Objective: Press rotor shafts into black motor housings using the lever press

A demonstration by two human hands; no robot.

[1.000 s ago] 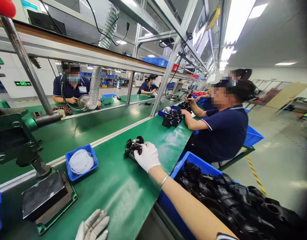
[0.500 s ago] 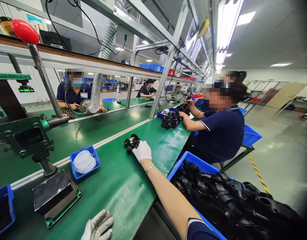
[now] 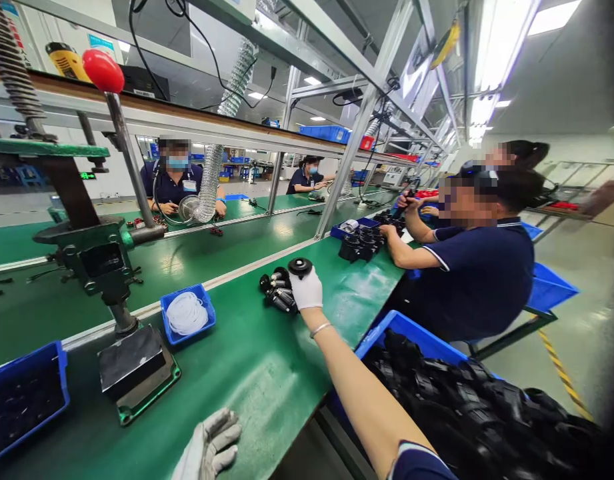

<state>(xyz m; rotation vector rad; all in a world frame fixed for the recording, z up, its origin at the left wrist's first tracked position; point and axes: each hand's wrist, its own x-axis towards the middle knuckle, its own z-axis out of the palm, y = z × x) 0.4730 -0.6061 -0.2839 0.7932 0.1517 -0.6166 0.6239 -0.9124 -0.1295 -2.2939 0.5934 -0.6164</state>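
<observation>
My right hand (image 3: 307, 291), in a white glove, reaches far out over the green bench and grips a black plastic part (image 3: 300, 267) with a round top, lifted just above a small cluster of black parts (image 3: 277, 293) lying on the mat. My left hand (image 3: 211, 445), also gloved, rests flat and empty with fingers apart near the front edge of the bench. A hand press (image 3: 104, 253) with a red knob (image 3: 103, 70) on its lever stands to the left.
A small blue tray of white rings (image 3: 187, 313) sits by the press; another blue bin (image 3: 24, 397) is at far left. A large blue bin of black parts (image 3: 467, 400) is at my right. A seated co-worker (image 3: 467, 267) handles black parts further along; others sit opposite.
My right hand has lifted a round-topped black part up off the cluster. The view has shifted right and up, bringing the press lever and red knob more into view. My left hand stays put.
</observation>
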